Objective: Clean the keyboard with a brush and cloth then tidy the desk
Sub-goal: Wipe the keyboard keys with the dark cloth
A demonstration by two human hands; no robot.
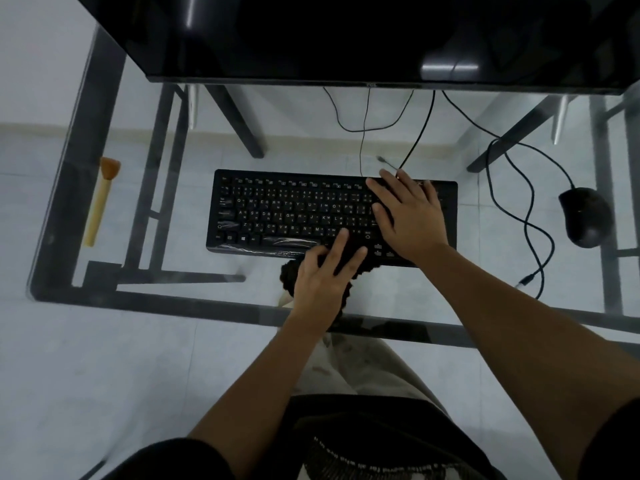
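From my remote seat I look down on a glass desk (156,299) with a dark frame under it. A big black monitor (346,36) fills the far edge, its screen dark.

The black keyboard (284,209) lies flat in the middle of the glass, just in front of the monitor, its long side running left to right.

The right hand (412,216) lies palm-down over the right end of the keyboard, fingers straight and spread apart, gripping nothing. The left hand (322,282) is at the keyboard's near edge, right of centre. Its fingers are also straight and fanned, and they press a dark cloth (289,273) down rather than curl round it. The cloth bunches under that palm, part on the keys and part spilling onto the glass in front of the keyboard.

A black mouse (585,216) sits well to the right of the keyboard, and its cable (526,220) loops across the glass between the two.

The brush (100,202) lies far off to the left near the desk's side edge, well apart from both hands, its pale handle toward me and its orange bristles pointing away.
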